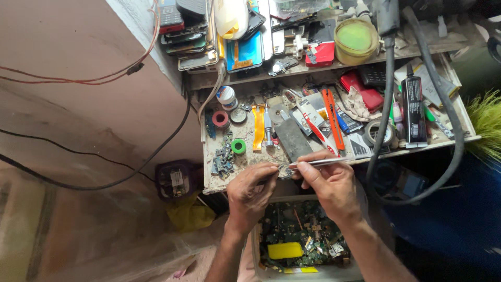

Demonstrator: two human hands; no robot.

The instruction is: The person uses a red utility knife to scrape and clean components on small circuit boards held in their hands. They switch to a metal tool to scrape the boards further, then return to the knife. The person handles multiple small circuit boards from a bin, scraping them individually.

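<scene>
My left hand (250,190) pinches a small metal electronic part (285,171) between thumb and fingers at the front edge of a cluttered workbench (216,183). My right hand (330,184) grips metal tweezers (318,163), whose tips meet the small part. Both hands hover above an open box of circuit boards (300,240) below the bench. A dark rectangular phone part (292,138) lies on the bench just beyond my hands.
The bench holds tape rolls (221,119), a green ring (238,146), an orange flex strip (259,128), a screwdriver (267,125), a black glue tube (414,107) and a round green-lidded tin (356,39). Stacked phones (193,31) sit on the back shelf. Thick black hoses (386,120) hang at right; cables (94,183) trail left.
</scene>
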